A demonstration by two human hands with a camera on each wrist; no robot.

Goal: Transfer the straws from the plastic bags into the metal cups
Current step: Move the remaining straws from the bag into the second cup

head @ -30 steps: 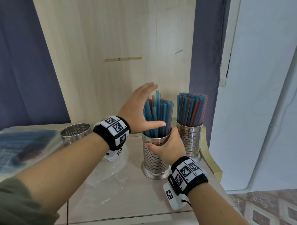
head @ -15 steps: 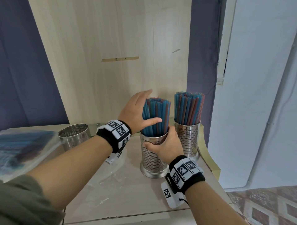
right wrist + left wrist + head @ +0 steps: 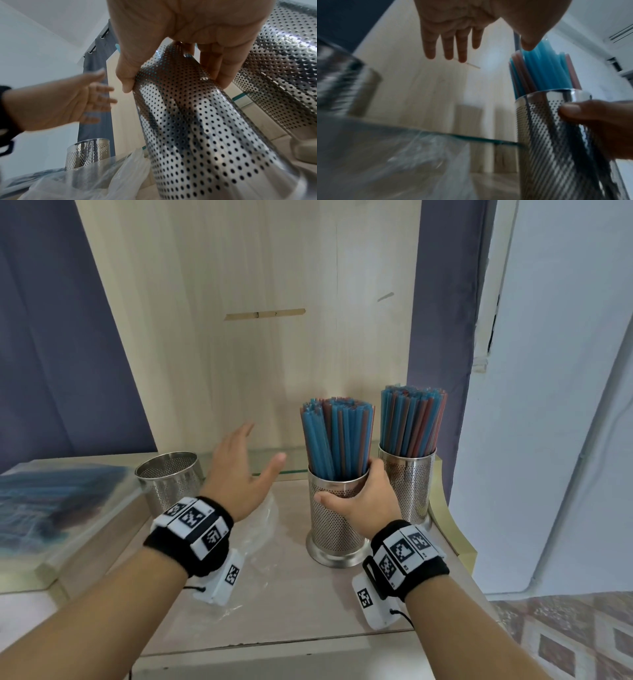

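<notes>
A perforated metal cup [image 3: 330, 529] [image 3: 556, 142] [image 3: 197, 128] stands mid-table, packed with blue and reddish straws [image 3: 337, 440] [image 3: 544, 70]. My right hand [image 3: 359, 501] [image 3: 171, 56] grips its upper wall, thumb in front, fingers behind. My left hand [image 3: 243, 467] [image 3: 453, 40] hovers open and empty to the cup's left, apart from the straws. A second cup [image 3: 409, 481] [image 3: 283, 67], also full of straws [image 3: 412, 419], stands right behind. An empty third cup [image 3: 169, 479] [image 3: 87, 152] sits at the left. A full plastic bag of straws [image 3: 51, 505] lies far left.
An empty clear plastic bag [image 3: 260, 529] [image 3: 102, 180] [image 3: 419, 162] lies crumpled on the table under my left wrist. A light wooden panel [image 3: 257, 320] rises behind the cups. The table's right edge [image 3: 455, 529] drops off beside the second cup.
My left hand has let go of the straw tops and drawn back to the left and down, open. The straws now stand level in the cup. My right hand keeps holding the cup.
</notes>
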